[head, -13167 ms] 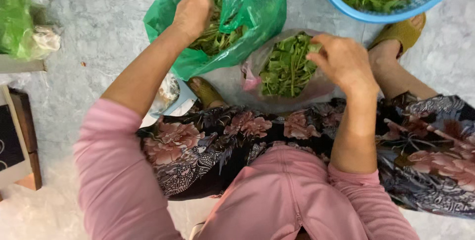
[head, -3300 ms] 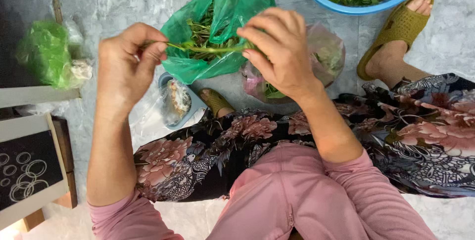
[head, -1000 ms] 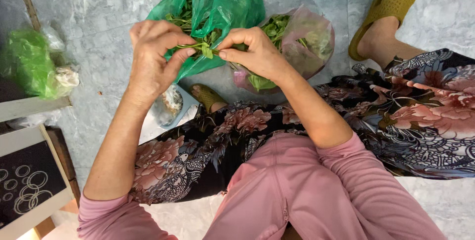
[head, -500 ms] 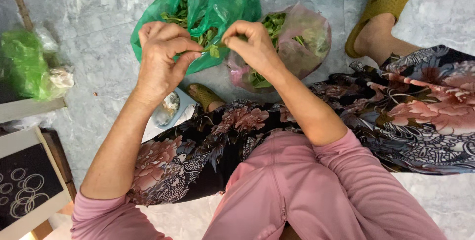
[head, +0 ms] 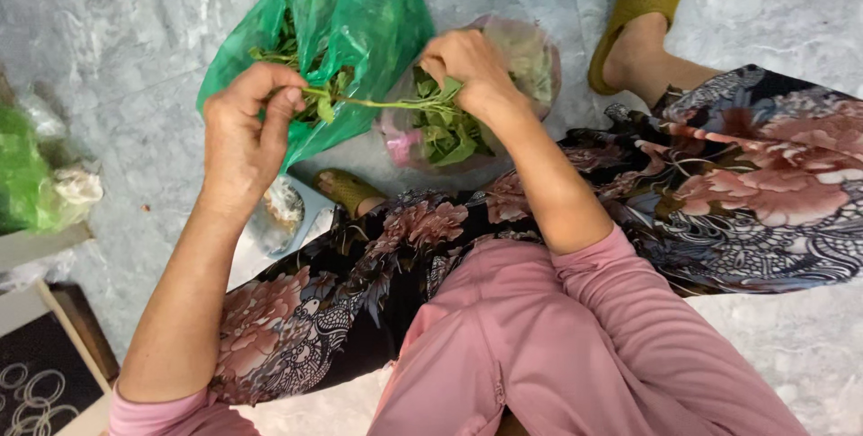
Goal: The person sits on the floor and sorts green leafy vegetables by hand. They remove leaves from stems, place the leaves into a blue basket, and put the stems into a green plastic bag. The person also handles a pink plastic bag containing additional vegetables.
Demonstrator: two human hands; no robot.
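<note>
Left hand (head: 241,135) and right hand (head: 469,69) each pinching one end of a leafy green stem (head: 382,104), above the green plastic bag (head: 360,13) on the floor (head: 108,31).

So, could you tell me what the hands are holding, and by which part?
A thin green leafy stem: the left hand pinches its bare end, the right hand grips its leafy end in its fingers.

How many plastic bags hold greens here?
3: a green bag behind the left hand, a clear bag under the right hand, another green bag at the left edge. Others may lie outside view.
</note>
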